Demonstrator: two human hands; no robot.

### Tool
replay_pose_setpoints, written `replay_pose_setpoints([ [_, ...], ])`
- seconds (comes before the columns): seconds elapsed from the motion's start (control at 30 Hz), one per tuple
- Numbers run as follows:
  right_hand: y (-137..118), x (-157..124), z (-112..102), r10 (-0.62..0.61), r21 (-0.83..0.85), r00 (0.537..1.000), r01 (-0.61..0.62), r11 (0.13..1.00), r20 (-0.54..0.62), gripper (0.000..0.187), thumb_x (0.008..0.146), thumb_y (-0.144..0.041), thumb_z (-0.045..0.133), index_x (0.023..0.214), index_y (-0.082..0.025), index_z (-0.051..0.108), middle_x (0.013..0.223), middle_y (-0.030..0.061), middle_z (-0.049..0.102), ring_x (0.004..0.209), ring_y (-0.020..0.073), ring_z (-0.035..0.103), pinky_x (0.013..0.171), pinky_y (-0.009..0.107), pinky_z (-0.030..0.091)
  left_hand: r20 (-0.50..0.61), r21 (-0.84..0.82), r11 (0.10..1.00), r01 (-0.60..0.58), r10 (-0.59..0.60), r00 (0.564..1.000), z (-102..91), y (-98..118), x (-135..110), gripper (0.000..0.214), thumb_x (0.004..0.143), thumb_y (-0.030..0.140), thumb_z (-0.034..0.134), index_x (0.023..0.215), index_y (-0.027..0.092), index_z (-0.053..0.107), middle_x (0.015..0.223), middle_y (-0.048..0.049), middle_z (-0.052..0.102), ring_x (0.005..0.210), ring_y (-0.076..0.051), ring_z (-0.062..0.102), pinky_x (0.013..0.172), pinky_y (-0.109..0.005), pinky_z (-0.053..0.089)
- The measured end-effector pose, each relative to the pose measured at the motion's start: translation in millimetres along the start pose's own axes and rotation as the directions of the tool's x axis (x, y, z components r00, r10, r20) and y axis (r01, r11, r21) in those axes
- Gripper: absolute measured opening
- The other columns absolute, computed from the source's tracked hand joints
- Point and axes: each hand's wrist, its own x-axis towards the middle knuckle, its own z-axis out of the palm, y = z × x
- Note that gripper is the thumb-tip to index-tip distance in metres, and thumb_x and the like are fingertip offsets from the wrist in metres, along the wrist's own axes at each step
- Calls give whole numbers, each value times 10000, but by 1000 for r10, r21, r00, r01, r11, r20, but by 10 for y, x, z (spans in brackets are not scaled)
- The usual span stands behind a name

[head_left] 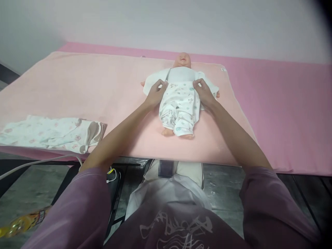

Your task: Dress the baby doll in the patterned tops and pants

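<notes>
A baby doll (182, 61) lies on its back on a pale pink towel (77, 83), head toward the far wall. It wears a white top and white printed trousers (180, 110). My left hand (155, 91) pinches the trousers' waistband at the doll's right side. On the other side my right hand (203, 90) grips the same waistband. Both hands sit at the doll's waist, fingers curled into the fabric. The doll's bare feet show below the trouser legs.
A folded printed baby garment (52, 133) lies at the towel's near left edge. The towel covers a brighter pink mat (285, 103) on a table. A white cable (31, 164) runs below the left edge. A yellow packet (20, 223) lies on the floor.
</notes>
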Motion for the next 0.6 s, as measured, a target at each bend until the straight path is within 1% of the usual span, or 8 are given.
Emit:
replay_pose_setpoints([
  [0.1,-142,88,-17,41,-108,995,-31,994,93,674,854,-888,731,909,-237,567,724,-35,462,686,150,456,649,288,369,97,114,993,-27,16,995,-7,86,142,549,939,720,763,868,213,563,711,16,548,649,-133,491,627,-259,354],
  [0.17,-274,147,-101,38,-196,975,6,981,217,603,859,-777,822,864,-217,598,707,-34,477,661,131,425,623,279,330,218,192,977,-95,52,975,-80,168,258,505,881,633,868,850,200,609,688,16,552,650,-137,489,623,-263,343],
  [0.23,-343,219,-152,2,-212,966,54,976,258,546,899,-715,823,868,-211,614,729,-28,507,664,125,425,621,274,334,248,192,973,-126,76,966,-152,198,381,487,882,611,876,838,198,622,692,11,556,673,-149,525,640,-264,377],
  [0.33,-203,306,-60,-11,-163,998,20,986,58,553,934,-734,773,847,-223,581,734,-27,493,692,141,454,654,275,405,110,76,997,-30,21,994,-152,70,486,536,950,706,757,829,209,597,715,-5,583,715,-172,603,689,-281,480],
  [0.4,11,306,89,65,-58,993,-71,996,-102,582,930,-782,739,844,-232,572,760,-11,534,746,172,523,716,300,485,59,-39,996,85,-83,995,-68,-84,460,591,964,783,677,840,209,610,741,-31,634,771,-206,671,737,-318,553],
  [0.43,118,288,164,117,30,985,-114,993,-130,591,934,-811,706,871,-235,587,791,4,574,786,192,564,755,320,520,72,-103,984,143,-136,988,-13,-155,426,618,965,813,644,860,204,629,764,-50,666,807,-228,703,762,-340,581],
  [0.53,293,211,276,151,260,987,-130,957,-63,633,974,-880,555,983,-251,623,886,38,653,867,233,627,824,374,569,145,-252,940,229,-197,970,113,-266,322,684,975,862,564,935,189,681,831,-95,724,884,-274,757,807,-383,616],
  [0.6,244,187,212,60,221,998,-53,974,-22,636,978,-889,543,933,-257,605,853,27,625,833,223,605,807,367,561,146,-267,943,200,-165,975,106,-233,310,681,978,861,561,932,192,678,827,-86,713,876,-268,753,804,-379,609],
])
